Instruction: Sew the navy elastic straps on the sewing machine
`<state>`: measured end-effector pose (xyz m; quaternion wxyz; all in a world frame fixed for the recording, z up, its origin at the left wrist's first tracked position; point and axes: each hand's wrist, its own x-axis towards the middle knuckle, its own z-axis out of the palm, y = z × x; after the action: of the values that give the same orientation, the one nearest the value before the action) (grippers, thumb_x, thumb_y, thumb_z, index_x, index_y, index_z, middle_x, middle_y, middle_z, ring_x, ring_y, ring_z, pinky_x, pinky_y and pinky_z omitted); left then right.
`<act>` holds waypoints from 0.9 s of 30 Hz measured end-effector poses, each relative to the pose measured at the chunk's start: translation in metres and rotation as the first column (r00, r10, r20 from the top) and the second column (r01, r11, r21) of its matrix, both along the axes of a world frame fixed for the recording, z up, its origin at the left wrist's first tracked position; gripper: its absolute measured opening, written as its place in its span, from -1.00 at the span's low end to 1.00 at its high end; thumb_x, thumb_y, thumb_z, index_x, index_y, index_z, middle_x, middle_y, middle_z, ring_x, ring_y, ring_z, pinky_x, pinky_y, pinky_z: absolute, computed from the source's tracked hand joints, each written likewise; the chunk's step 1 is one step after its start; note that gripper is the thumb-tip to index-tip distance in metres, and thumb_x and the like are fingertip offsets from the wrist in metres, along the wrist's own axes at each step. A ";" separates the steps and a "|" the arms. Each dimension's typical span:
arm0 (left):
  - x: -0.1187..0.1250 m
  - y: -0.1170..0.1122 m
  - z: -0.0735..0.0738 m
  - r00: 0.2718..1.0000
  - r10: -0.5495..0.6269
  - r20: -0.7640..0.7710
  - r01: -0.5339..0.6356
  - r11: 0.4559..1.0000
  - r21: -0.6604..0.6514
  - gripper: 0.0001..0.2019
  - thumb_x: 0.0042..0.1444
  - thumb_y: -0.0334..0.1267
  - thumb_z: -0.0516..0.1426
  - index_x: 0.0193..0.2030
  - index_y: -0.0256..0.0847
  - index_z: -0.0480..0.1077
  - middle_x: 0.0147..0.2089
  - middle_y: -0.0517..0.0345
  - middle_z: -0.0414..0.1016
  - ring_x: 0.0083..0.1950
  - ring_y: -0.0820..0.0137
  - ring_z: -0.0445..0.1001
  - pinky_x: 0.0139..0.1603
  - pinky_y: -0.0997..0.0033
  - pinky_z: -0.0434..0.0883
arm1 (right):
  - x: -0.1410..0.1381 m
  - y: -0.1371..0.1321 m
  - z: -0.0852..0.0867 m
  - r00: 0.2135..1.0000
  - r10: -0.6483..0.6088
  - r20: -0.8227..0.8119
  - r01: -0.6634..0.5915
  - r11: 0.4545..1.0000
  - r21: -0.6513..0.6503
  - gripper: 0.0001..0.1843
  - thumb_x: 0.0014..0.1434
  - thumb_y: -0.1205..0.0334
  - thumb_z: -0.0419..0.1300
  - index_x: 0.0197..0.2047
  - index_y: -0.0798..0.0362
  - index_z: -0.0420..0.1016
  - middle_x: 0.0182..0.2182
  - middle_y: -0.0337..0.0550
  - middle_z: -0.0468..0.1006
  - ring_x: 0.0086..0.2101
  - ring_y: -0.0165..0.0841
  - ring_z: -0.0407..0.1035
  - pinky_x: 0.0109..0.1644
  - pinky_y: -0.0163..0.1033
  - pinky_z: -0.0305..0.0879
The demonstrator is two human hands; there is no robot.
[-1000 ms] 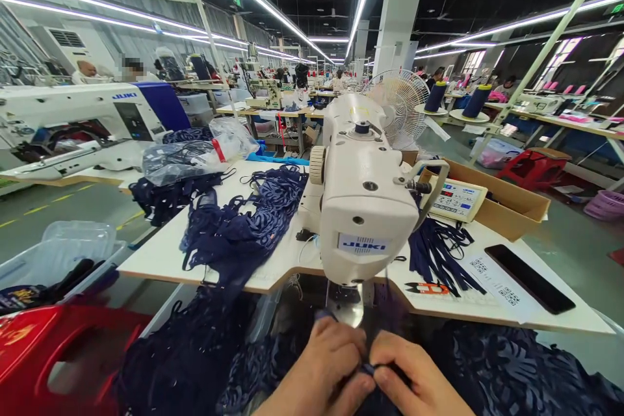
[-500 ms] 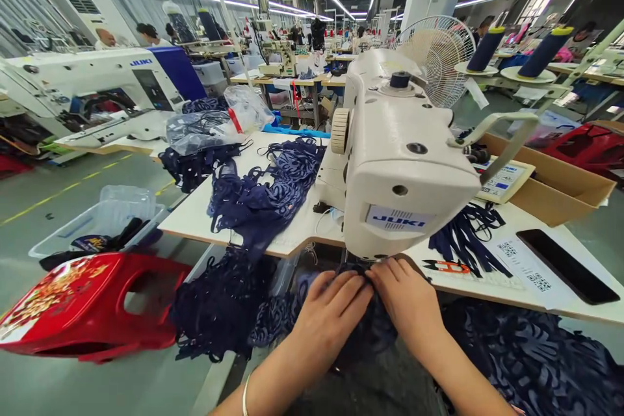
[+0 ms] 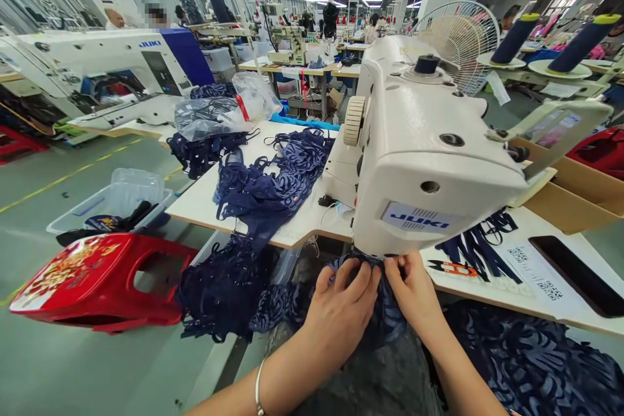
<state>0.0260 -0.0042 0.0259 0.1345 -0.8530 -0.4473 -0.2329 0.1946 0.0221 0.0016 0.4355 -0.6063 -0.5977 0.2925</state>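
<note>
Clear plastic bin (image 3: 104, 201), rectangular, on the floor to the left: holds dark items and carries a clear lid on its far end; clear plastic bag (image 3: 219, 114) at the far-left edge of the table (image 3: 205, 205): crumpled and glossy, with dark straps inside and a red mark at its middle; open cardboard box (image 3: 572, 192) behind and right of the machine, brown and matt: contents hidden. Navy lace fabric (image 3: 273, 185), openwork with a leaf-like pattern, lies heaped on the white table and hangs over its near edge to a second heap below; more of it spreads at lower right. White sewing machine (image 3: 419, 156), smooth enamelled body with a cream handwheel and a blue label on its head. Left hand (image 3: 341, 315), a thin bangle at the wrist, fingers bent, and right hand (image 3: 414, 292), thumb against forefinger, both pinch a gathered fold of navy lace piece (image 3: 385, 312) directly beneath the machine head, at the table's near edge; the hands are just beside each other. Red plastic stool (image 3: 102, 279), glossy, tipped on its side on the floor; black phone (image 3: 580, 273) flat beside a white sheet with printed codes (image 3: 533, 270); round wire-grille fan (image 3: 461, 36) beyond the machine.
</note>
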 end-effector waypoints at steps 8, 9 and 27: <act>0.004 0.002 0.001 0.998 0.042 -0.041 -0.041 0.999 0.003 -0.68 0.32 -0.25 0.03 0.19 -0.14 0.32 0.06 0.16 0.44 0.14 0.34 0.31 0.04 0.24 0.13 | -0.001 0.006 -0.001 0.994 -0.043 0.101 0.042 0.999 0.006 -0.79 0.25 0.05 0.02 -0.15 -0.01 0.22 -0.34 -0.13 0.50 -0.34 -0.23 0.42 -0.24 -0.17 0.28; 0.004 0.002 0.001 0.998 0.045 -0.051 -0.044 0.999 0.008 -0.67 0.31 -0.25 0.04 0.19 -0.14 0.32 0.06 0.16 0.44 0.13 0.34 0.31 0.04 0.24 0.14 | -0.001 0.006 -0.001 0.994 -0.036 0.099 0.036 0.999 0.010 -0.80 0.25 0.07 0.02 -0.14 -0.01 0.22 -0.32 -0.12 0.51 -0.34 -0.23 0.42 -0.24 -0.17 0.28; 0.002 -0.001 0.007 0.989 0.048 -0.137 -0.052 0.998 -0.032 -0.65 0.31 -0.23 0.05 0.21 -0.10 0.28 0.09 0.11 0.40 0.11 0.30 0.32 0.04 0.21 0.17 | 0.030 0.002 -0.002 0.982 0.090 0.164 -0.092 0.996 0.003 -0.69 0.28 -0.05 0.06 -0.25 0.00 0.43 -0.28 -0.11 0.58 -0.24 -0.21 0.45 -0.12 -0.17 0.32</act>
<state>0.0276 -0.0048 0.0333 0.1554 -0.8576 -0.4624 -0.1629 0.2242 0.0241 -0.0002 0.3744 -0.5980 -0.6600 0.2582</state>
